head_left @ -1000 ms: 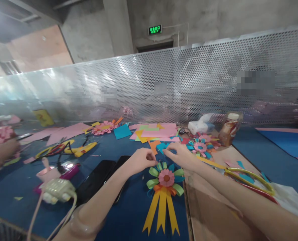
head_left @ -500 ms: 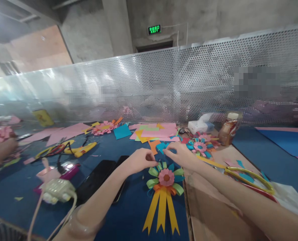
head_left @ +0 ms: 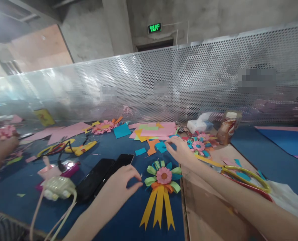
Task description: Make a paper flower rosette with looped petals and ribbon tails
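A paper rosette (head_left: 164,175) with a pink flower centre, green and blue loops and three yellow tails lies on the blue table. Just left of it is my left hand (head_left: 128,182), fingers curved and apart, holding nothing, above the phones (head_left: 96,177). My right hand (head_left: 177,149) hovers above and right of the rosette, thumb and index finger curved close together beside a blue paper piece (head_left: 161,146); whether something small is between them cannot be made out. An orange scrap (head_left: 152,147) and another blue piece (head_left: 140,151) lie near.
Scissors (head_left: 246,177) lie under my right forearm on cardboard (head_left: 206,204). Behind are more paper flowers (head_left: 198,145), a bottle (head_left: 227,129), tissues (head_left: 200,124) and paper sheets (head_left: 159,130). Left are a yellow glue gun (head_left: 82,148), a cabled pouch (head_left: 58,188) and another person's hand (head_left: 5,147).
My left hand has moved left and down, away from the rosette, and its fingers have parted. My right hand has shifted slightly up. A blue paper piece now shows left of the orange scrap.
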A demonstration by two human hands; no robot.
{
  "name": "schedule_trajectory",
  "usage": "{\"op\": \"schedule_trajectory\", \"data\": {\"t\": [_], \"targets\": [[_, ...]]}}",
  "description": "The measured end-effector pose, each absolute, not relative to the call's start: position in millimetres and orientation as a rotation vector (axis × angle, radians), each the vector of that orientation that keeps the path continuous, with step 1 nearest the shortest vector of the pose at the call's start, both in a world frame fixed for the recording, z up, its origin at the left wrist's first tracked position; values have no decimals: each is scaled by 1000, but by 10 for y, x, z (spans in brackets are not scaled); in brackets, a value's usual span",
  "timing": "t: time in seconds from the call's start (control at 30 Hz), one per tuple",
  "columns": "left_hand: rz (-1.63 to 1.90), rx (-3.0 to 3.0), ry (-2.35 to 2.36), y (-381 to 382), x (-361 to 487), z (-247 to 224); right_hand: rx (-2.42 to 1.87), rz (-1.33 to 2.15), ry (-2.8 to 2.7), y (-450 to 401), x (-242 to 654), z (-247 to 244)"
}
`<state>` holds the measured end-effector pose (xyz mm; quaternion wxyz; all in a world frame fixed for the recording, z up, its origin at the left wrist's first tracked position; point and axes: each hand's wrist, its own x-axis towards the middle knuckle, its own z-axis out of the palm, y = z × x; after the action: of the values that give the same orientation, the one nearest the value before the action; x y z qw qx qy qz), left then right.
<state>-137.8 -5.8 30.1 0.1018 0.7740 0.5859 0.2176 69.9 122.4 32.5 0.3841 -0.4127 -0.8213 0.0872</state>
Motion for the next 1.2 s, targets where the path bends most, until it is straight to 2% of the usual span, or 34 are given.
{"op": "schedule_trajectory", "data": {"t": [0.13,0.3,0.57,0.7,0.83,1.03,1.2], "targets": [[668,2709,1578,-164,-1381,21,-1042,211,-2072,1238,714,358],[651,3182,1399,-119,-1348,2,-1025,193,-2052,1216,712,410],[558,3315,1276,-90,-1347,38,-1004,199,-2029,1216,761,495],[572,2996,1304,-176,-1445,170,-1002,253,-2016,1233,790,549],[712,2354,1372,-187,-1478,341,-989,372,-2013,1193,775,600],[957,1385,1116,-60,-1365,389,-717,817,-2318,961,695,682],[1039,1107,1012,-19,-1292,408,-576,1074,-2422,809,685,729]]}}
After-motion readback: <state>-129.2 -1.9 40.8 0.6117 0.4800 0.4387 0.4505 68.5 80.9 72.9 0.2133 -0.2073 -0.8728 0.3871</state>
